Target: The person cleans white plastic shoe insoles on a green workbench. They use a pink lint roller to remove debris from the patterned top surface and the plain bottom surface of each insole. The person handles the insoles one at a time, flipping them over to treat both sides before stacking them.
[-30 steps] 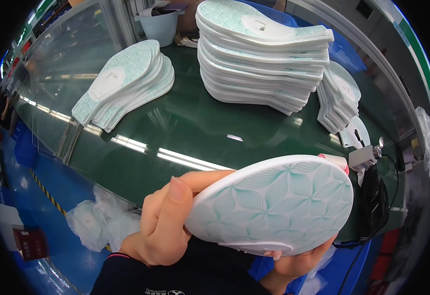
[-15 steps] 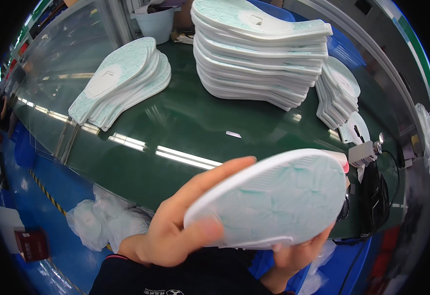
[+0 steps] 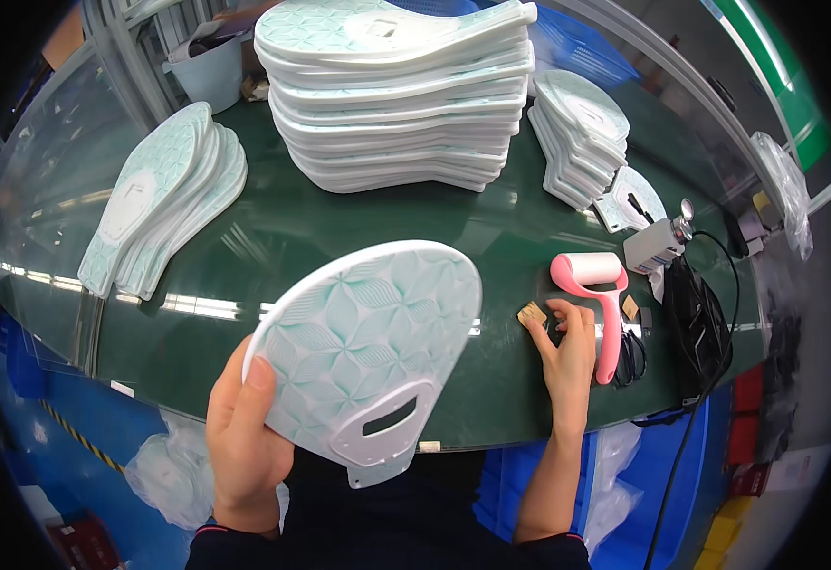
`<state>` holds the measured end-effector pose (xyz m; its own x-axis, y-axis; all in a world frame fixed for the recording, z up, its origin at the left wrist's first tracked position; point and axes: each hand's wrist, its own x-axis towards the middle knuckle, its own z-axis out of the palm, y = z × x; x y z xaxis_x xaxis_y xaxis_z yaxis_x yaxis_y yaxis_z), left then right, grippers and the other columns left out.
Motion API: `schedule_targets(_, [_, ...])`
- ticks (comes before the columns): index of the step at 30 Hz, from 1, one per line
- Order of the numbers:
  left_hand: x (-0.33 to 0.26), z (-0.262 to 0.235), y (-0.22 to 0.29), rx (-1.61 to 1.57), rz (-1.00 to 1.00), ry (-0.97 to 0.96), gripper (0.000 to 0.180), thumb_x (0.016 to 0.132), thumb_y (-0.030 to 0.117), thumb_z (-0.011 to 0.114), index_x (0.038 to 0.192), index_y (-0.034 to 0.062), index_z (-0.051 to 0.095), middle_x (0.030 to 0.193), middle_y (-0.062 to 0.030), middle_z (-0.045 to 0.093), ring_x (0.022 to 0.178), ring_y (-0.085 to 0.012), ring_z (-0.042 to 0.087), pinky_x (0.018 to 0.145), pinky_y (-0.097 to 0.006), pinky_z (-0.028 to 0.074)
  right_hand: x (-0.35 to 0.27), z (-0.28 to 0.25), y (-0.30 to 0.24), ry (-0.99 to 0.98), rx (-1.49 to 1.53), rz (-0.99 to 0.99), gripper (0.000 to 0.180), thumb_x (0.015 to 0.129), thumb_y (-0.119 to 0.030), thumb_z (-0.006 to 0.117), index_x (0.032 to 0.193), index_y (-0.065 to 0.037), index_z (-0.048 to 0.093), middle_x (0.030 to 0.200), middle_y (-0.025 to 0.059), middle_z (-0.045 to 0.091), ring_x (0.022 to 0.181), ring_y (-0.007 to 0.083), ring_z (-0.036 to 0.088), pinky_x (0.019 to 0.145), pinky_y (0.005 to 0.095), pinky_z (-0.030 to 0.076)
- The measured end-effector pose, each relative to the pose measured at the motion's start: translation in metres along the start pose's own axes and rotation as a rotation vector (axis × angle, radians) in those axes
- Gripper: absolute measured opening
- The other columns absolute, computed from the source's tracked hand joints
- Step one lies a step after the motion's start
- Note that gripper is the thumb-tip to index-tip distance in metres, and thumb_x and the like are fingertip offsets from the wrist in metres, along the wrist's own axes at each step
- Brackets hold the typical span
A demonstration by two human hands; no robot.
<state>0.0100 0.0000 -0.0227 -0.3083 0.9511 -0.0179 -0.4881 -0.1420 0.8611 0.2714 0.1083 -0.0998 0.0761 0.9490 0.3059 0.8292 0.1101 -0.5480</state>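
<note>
Here, left grip: it was clenched on the patterned panel, thumb on the pale green face, fingers mostly out of sight behind it.
Patterned panel: it was held up, tilted, over the front of the counter, slotted end low and toward the person.
Right grip: the thumb reached the small tan piece with the fingers curled; whether it had pinched the piece could not be told.
Small tan piece: getting hold of it looked like the step in hand, the panel waiting on the other side.
Thumb and fingers: the next move seemed to call for a light, sure pinch while the panel stayed steady.
Pink roller: it lay just right of the right grip.
Tall stack: similar panels stood piled at the far side of the counter.
</note>
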Motion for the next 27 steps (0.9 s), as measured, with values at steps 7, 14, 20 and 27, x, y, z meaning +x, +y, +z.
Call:
schedule_targets(7, [-0.005,0.000,0.001,-0.045,-0.090,-0.137,0.039,0.090,0.017,0.042,0.120,-0.0082,0.039,0.113,-0.0158,0.051,0.104,-0.0201,0.050,0.090,-0.031,0.038,-0.003,0.002,0.000,-0.063,0.187,0.074,0.033,0.068,-0.010,0.070,0.096,-0.004,0.053,0.081,0.0048,0.049,0.071,0.0166,0.046,0.067,0.0296,0.041])
schedule_targets(14, [-0.014,0.011,0.015,-0.001,-0.138,-0.153,0.045,0.089,0.021,0.042,0.119,-0.0112,0.037,0.113,-0.0207,0.051,0.104,-0.0247,0.051,0.089,-0.034,0.040,-0.004,0.003,0.001,-0.066,0.089,0.025,0.030,0.069,-0.010,0.068,0.094,-0.003,0.054,0.080,0.0039,0.048,0.071,0.0148,0.045,0.063,0.0276,0.040])
schedule_targets(20, [-0.011,0.006,0.011,-0.070,-0.097,-0.345,0.041,0.093,0.016,0.036,0.126,-0.0072,0.033,0.122,-0.0149,0.045,0.113,-0.0190,0.042,0.095,-0.031,0.033,-0.009,0.004,0.003,-0.047,0.351,0.212,0.024,0.074,-0.010,0.065,0.091,-0.002,0.050,0.082,0.0049,0.051,0.069,0.0111,0.048,0.059,0.0228,0.037])
schedule_targets(27, [-0.008,0.008,0.005,0.048,0.034,-0.355,0.040,0.092,0.015,0.037,0.125,-0.0071,0.036,0.118,-0.0156,0.046,0.102,-0.0171,0.046,0.090,-0.029,0.035,-0.040,-0.031,-0.089,0.184,0.820,0.052,0.014,0.078,-0.006,0.056,0.090,0.000,0.050,0.080,0.0059,0.051,0.066,0.0124,0.047,0.059,0.0216,0.037])
